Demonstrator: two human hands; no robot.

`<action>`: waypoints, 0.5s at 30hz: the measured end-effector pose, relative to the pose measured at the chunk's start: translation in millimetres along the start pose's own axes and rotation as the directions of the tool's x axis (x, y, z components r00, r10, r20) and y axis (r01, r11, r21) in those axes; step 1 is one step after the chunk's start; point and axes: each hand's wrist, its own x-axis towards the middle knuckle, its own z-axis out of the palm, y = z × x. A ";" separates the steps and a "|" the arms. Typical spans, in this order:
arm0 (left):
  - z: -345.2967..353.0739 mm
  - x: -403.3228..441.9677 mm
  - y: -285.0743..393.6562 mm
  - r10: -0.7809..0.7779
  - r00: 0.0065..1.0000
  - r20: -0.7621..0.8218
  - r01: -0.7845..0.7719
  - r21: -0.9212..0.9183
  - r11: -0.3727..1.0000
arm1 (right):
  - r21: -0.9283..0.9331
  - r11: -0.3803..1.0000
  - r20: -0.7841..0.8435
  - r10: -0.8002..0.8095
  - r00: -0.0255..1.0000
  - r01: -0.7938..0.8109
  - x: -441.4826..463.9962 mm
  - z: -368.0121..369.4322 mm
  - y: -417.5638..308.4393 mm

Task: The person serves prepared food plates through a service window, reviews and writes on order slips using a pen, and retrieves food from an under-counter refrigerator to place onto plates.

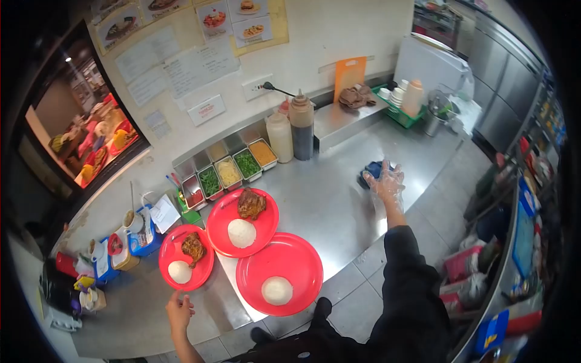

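Observation:
My right hand (385, 183), in a clear plastic glove, is spread over a dark blue bundle (370, 172) that looks like a folded cloth on the steel counter. Whether it presses on the bundle cannot be made out. My bare left hand (180, 311) is by the near rim of a small red plate (169, 279), fingers apart and holding nothing. That plate bears a rice mound (180, 272) and a browned chicken piece (193, 249). A larger red plate (219, 225) also has rice (242, 233) and chicken (251, 204). The nearest red plate (279, 253) carries only rice (277, 291).
Steel trays of toppings (230, 174) line the wall beside squeeze bottles (301, 130). Further right are an orange cutting board (349, 78), a brown cloth (357, 97) and a green basket (404, 118). Blue tubs (145, 236) stand at left; a packed shelf (502, 260) is at right.

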 end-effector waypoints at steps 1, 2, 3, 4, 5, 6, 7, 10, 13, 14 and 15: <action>4.2 -11.7 11.6 -0.018 0.999 -0.027 0.018 0.004 1.000 | 0.033 0.998 0.033 -0.055 0.998 0.054 20.1 32.0 13.9; 6.3 -24.7 21.8 0.021 0.997 -0.076 -0.020 0.007 1.000 | 0.063 0.992 0.073 -0.111 0.991 0.107 29.3 56.5 21.7; 8.0 -38.0 30.5 0.060 0.991 -0.124 -0.058 0.015 0.998 | 0.080 0.989 0.093 -0.135 0.987 0.127 32.2 66.3 19.3; 11.2 -50.6 39.3 0.043 0.989 -0.142 -0.039 0.025 0.999 | 0.274 0.948 0.116 -0.199 0.973 0.161 35.2 74.5 16.8; 15.5 -62.9 48.0 0.070 0.983 -0.170 -0.074 -0.016 0.997 | 0.457 0.872 0.128 -0.261 0.957 0.177 35.4 81.7 14.3; 22.2 -71.7 57.6 0.101 0.974 -0.203 -0.115 -0.061 0.992 | 0.558 0.773 -0.169 -0.250 0.953 0.302 23.3 100.0 -1.0; 31.6 -78.2 66.1 0.089 0.972 -0.219 -0.105 -0.063 0.992 | 0.802 0.471 -0.199 -0.368 0.908 0.367 23.2 104.0 -18.4; 69.1 -95.0 92.7 0.136 0.967 -0.216 -0.159 -0.096 0.983 | 0.760 0.411 -0.170 -0.622 0.764 0.503 -22.1 53.4 -107.1; 114.3 -108.5 120.9 0.239 0.960 -0.146 -0.257 -0.120 0.959 | 0.634 0.477 0.194 -0.860 0.472 0.609 -82.3 59.0 -157.3; 126.0 -112.6 127.4 0.236 0.961 -0.141 -0.253 -0.117 0.960 | 0.515 0.531 0.237 -0.842 0.484 0.673 -97.9 58.3 -164.2; 136.2 -116.0 130.7 0.234 0.963 -0.136 -0.250 -0.116 0.961 | 0.507 0.532 0.235 -0.842 0.485 0.678 -98.5 56.8 -168.6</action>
